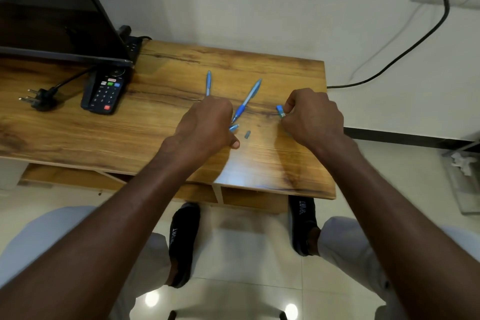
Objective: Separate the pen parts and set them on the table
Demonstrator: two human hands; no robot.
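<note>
Looks like mid-way through putting blue pens back together, or pulling them apart, hard to say which. Left hand (205, 122) curled over the wooden table (155, 125), fingers closed round a small blue pen piece (233, 127) poking out by the thumb. Right hand (311, 117) pinching another short blue part (280, 111) between fingertips, held just above the tabletop on the right.

Between the two hands: a whole blue pen (246, 101) lying slanted, tip towards the near side, touching or nearly touching the left hand. Farther back, a second pen barrel (208, 83), pale blue, pointing away. One tiny loose bit (247, 134) sitting near, just right of the left thumb.

Next move probably needs lining up the small parts end to end, fiddly stuff, easy to drop. Translucent blue plastic, darker rubbery grip on the slanted one.
</note>
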